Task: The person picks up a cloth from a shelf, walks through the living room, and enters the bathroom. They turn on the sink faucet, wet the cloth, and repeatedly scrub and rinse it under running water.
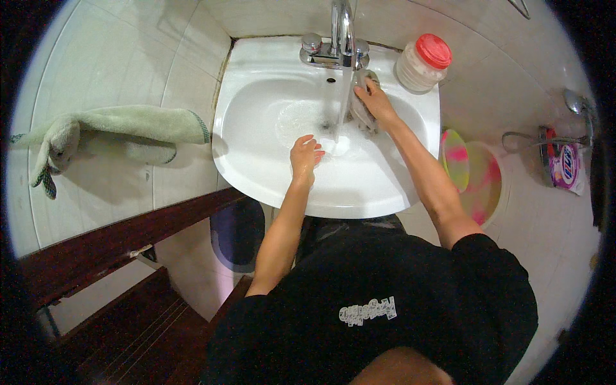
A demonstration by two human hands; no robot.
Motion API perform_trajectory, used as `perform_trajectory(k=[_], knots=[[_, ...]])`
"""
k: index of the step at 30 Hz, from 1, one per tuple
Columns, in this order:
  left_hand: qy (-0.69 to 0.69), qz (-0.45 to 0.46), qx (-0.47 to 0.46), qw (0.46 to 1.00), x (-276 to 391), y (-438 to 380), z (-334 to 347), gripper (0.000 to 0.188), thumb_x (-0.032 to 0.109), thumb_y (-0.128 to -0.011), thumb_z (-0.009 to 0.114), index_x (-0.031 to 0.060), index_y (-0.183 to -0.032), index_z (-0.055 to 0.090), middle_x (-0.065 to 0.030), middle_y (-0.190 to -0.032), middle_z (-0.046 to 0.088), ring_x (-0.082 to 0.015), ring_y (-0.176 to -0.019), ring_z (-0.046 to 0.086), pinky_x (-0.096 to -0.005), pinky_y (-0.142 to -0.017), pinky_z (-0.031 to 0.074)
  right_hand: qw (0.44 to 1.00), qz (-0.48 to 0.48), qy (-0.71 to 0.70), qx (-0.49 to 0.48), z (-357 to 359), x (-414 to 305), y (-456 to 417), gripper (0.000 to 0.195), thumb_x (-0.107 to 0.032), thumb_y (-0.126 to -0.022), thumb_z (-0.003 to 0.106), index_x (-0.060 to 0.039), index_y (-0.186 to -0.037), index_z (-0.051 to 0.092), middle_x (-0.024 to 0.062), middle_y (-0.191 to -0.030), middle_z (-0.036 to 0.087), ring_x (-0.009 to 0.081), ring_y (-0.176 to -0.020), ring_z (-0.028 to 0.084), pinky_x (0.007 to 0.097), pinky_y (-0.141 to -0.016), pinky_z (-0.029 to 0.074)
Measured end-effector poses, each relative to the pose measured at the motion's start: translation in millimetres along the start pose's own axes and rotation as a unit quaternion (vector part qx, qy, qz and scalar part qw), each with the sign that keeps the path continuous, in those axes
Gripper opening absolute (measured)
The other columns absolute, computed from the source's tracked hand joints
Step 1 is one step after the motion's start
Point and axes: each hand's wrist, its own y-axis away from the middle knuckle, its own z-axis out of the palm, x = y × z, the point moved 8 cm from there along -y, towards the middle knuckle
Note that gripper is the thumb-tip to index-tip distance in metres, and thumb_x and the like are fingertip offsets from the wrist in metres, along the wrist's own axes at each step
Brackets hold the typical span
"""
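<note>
Water runs from a chrome faucet into a white washbasin. My left hand is over the middle of the basin, left of the stream, with its fingers apart and nothing in it. At the basin's right side my right hand grips a wet greyish cloth, which lies bunched along the inner slope beside the stream. Its upper end reaches near the faucet's right knob. My right fingers partly cover it.
A jar with a red lid stands on the basin's back right corner. A pale green towel hangs at the left wall. Coloured plastic basins and a detergent packet are at the right. A dark wooden door frame is at lower left.
</note>
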Motion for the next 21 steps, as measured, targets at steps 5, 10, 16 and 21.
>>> perform_trajectory(k=[5,10,16,21], knots=[[0.017,0.016,0.028,0.999,3.9,3.1,-16.4,0.026,0.014,-0.087,0.047,-0.0002,-0.108,0.051,-0.0112,-0.085,0.059,-0.0156,-0.068,0.059,-0.0236,-0.059,0.046,0.984,-0.122,0.119,-0.054,50.9,-22.4,-27.6,0.043,-0.028,-0.086,0.055,-0.0021,-0.119,0.047,0.0127,-0.109,0.053,0.0187,-0.098,0.049,0.0296,-0.086,0.039],[0.033,0.030,0.023,0.999,3.0,0.7,-16.5,0.022,0.013,-0.087,0.048,0.0000,-0.103,0.054,-0.0102,-0.081,0.060,-0.0154,-0.066,0.058,-0.0230,-0.058,0.044,0.948,-0.202,0.222,-0.104,80.4,-39.1,-47.4,0.044,-0.027,-0.082,0.056,-0.0019,-0.117,0.043,0.0207,-0.107,0.052,0.0270,-0.098,0.051,0.0342,-0.085,0.039],[0.032,0.078,0.014,0.996,10.4,1.1,-16.0,0.020,0.011,-0.085,0.049,-0.0006,-0.099,0.056,-0.0092,-0.078,0.060,-0.0143,-0.066,0.057,-0.0240,-0.059,0.044,0.933,-0.242,0.262,-0.044,90.1,-35.0,-45.3,0.046,-0.026,-0.081,0.055,-0.0036,-0.118,0.041,0.0228,-0.112,0.050,0.0345,-0.103,0.049,0.0369,-0.087,0.038],[0.006,0.123,0.045,0.991,25.3,7.6,-42.3,0.020,0.010,-0.085,0.049,-0.0011,-0.101,0.055,-0.0087,-0.079,0.060,-0.0133,-0.066,0.057,-0.0240,-0.061,0.045,0.969,-0.151,0.195,-0.016,131.8,-39.9,-23.6,0.055,-0.025,-0.081,0.055,-0.0055,-0.128,0.036,0.0218,-0.122,0.047,0.0363,-0.110,0.046,0.0359,-0.092,0.036]])
